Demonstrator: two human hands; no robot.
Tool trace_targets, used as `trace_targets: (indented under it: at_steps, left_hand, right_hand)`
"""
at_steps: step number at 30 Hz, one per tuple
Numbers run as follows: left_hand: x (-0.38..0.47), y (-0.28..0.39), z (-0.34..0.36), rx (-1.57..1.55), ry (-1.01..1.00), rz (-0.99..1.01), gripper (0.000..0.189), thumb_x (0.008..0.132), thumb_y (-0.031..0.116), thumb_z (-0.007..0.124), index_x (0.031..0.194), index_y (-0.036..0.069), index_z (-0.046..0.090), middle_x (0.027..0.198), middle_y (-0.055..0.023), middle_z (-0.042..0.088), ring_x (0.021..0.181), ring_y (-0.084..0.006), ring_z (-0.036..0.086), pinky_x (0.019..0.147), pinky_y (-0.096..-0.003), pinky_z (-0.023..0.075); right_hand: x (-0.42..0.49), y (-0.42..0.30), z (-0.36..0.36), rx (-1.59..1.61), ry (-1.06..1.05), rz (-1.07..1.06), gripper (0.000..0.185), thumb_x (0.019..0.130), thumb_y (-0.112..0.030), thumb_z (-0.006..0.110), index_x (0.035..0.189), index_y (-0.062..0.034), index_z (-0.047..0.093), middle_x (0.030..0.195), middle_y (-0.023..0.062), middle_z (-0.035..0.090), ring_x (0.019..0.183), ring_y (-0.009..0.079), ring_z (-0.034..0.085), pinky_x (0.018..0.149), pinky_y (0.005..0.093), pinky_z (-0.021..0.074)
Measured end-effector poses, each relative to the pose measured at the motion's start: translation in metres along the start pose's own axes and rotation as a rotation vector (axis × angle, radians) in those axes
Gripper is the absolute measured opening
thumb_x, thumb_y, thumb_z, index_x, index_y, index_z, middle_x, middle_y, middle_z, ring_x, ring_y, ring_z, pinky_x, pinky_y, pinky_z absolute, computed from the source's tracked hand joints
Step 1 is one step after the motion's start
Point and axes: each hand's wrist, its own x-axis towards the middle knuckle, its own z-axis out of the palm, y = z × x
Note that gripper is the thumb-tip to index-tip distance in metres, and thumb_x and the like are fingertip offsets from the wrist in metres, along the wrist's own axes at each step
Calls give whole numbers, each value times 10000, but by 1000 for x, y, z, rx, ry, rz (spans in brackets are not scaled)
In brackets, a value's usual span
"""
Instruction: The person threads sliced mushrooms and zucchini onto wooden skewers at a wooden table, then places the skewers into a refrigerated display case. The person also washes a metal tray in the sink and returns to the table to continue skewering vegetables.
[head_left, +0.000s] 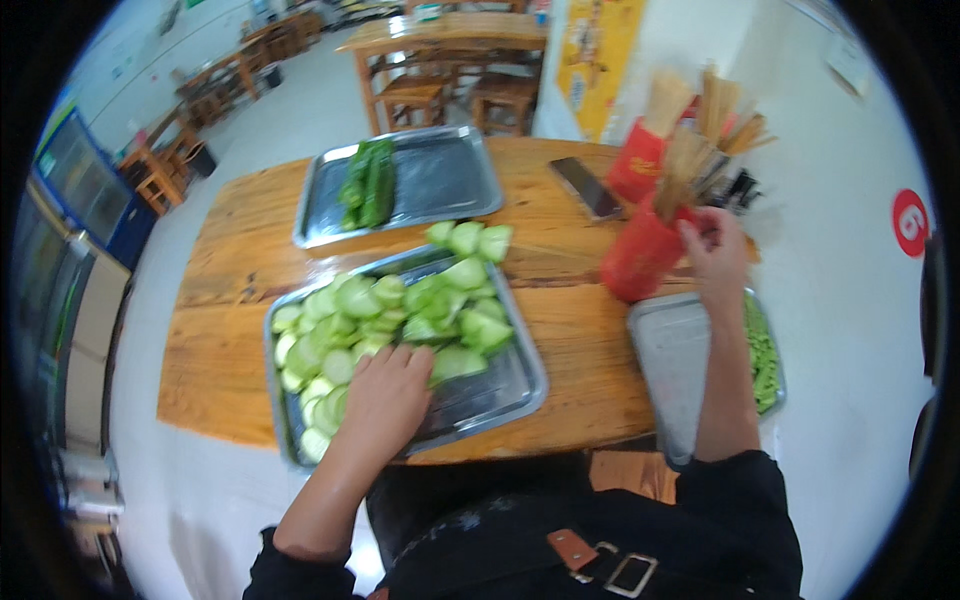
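Note:
My left hand (391, 394) rests on the cut green vegetable pieces (356, 300) in a metal tray (487, 416), near its front edge; whether its fingers grip a piece cannot be made out. My right hand (716, 244) is at the rim of a red container (641, 251) holding wooden sticks, fingers bent; what they touch is unclear. A few pieces (469, 238) lie at the tray's far right corner. Beyond it, a second metal tray (442, 176) holds several long green vegetables (367, 184). Below my right forearm is a tray (671, 360) with small green pieces (761, 356) along its right side.
A phone (585, 187) lies on the wooden table (577, 337) left of another red container (637, 161) with sticks. A white wall bounds the right side. Another wooden table (450, 34) with stools (420, 90) stands beyond. Glass-fronted cabinets (94, 176) are at the left.

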Motion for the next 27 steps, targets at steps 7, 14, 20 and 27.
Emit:
trace_targets:
  at_steps: [7, 14, 20, 27]
  left_hand:
    - [-7, 27, 6, -241, 120, 102, 239, 750, 67, 654, 975, 84, 574, 825, -98, 613, 786, -293, 601, 691, -413, 480]
    - [-16, 24, 17, -207, 148, 70, 179, 758, 96, 663, 932, 96, 618, 791, -78, 602, 754, -283, 610, 656, -398, 490]
    - [-23, 23, 35, -227, 248, 111, 168, 738, 149, 708, 888, 114, 642, 816, -48, 630, 795, -247, 600, 718, -373, 437]
    - [-31, 22, 35, -136, 318, 51, 138, 721, 179, 713, 826, 131, 636, 768, 3, 593, 822, -186, 559, 748, -345, 378]
  right_hand:
    - [8, 0, 9, 84, -142, 93, 174, 800, -150, 694, 928, -35, 668, 833, 72, 628, 680, 156, 570, 639, 273, 463]
    - [8, -27, 7, -42, -114, -123, 138, 802, -118, 691, 897, -23, 661, 794, 61, 608, 675, 161, 569, 631, 277, 460]
    - [15, -47, -23, -123, 5, -252, 84, 841, -73, 657, 865, -13, 604, 810, 85, 578, 704, 171, 560, 637, 280, 456]
    - [-68, -161, -41, 730, -202, -380, 156, 952, -78, 490, 1093, -11, 495, 871, 176, 655, 736, 220, 638, 677, 335, 549]
